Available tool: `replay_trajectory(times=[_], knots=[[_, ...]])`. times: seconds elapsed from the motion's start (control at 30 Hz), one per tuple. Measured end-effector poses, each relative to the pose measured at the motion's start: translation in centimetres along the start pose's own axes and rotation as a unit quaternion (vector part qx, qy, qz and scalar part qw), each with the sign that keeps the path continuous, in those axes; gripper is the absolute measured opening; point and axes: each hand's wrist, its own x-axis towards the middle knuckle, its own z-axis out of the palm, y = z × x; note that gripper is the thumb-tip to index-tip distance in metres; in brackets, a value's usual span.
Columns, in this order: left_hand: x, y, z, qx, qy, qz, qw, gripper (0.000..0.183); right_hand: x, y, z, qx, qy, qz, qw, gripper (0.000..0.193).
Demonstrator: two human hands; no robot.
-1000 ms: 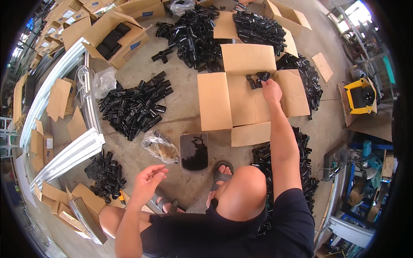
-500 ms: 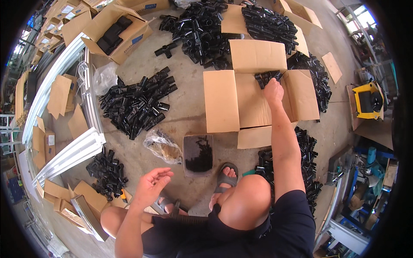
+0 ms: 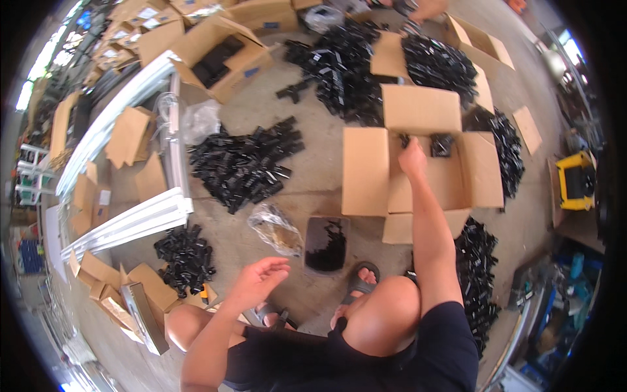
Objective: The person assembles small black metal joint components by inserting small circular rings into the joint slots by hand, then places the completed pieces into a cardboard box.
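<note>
My right hand (image 3: 411, 159) reaches into an open cardboard box (image 3: 428, 195) ahead and to the right. Its fingers are closed on a small black plastic pipe fitting (image 3: 404, 140) near the box's far left corner; much of the piece is hidden. Another black part (image 3: 441, 145) lies apart from it, near the far wall of the box. My left hand (image 3: 260, 282) is held over my left leg, fingers stretched out, with nothing in it. Just ahead of my feet stands a grey tub (image 3: 328, 266) containing small black pieces.
Heaps of black fittings (image 3: 245, 163) lie around the floor, including a far pile (image 3: 346, 72) and one by my right leg (image 3: 477, 274). White profiles (image 3: 130, 225), a clear plastic bag (image 3: 274, 230) and another carton (image 3: 225, 72) lie leftward. Another person's leg (image 3: 431, 8) shows at the top.
My right hand has moved left inside the box, and a black part now lies apart from it. The view has shifted, so the scene sits lower and further right. My left hand stays raised.
</note>
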Motion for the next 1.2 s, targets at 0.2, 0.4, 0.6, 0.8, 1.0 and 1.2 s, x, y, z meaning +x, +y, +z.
replay_trajectory(times=[0.2, 0.4, 0.6, 0.8, 1.0, 1.2], knots=[[-1.2, -1.7, -0.9, 0.028, 0.010, 0.059, 0.998, 0.038, -5.1, 0.6, -0.4, 0.145, -0.068, -0.032, 0.987, 0.029], [-2.3, 0.0, -0.5, 0.002, -0.019, 0.142, 0.990, 0.039, -13.6, -8.5, -14.2, 0.348, -0.252, -0.074, 0.900, 0.031], [-6.1, 5.7, 2.6, -0.248, -0.001, 0.283, 0.926, 0.043, -26.1, -23.3, -28.4, 0.208, -0.266, -0.413, 0.845, 0.042], [-6.5, 2.4, 3.5, -0.543, 0.012, 0.224, 0.809, 0.030, -36.3, -28.9, -28.2, 0.126, -0.251, -0.498, 0.820, 0.040], [-7.4, 0.6, 3.1, -0.566, 0.056, 0.173, 0.804, 0.027, -37.2, -27.7, -23.6, 0.227, -0.169, -0.521, 0.805, 0.042], [-9.3, 2.0, 1.8, -0.554, 0.082, 0.210, 0.801, 0.020, -38.5, -28.8, -22.9, 0.442, -0.384, -0.195, 0.787, 0.033]])
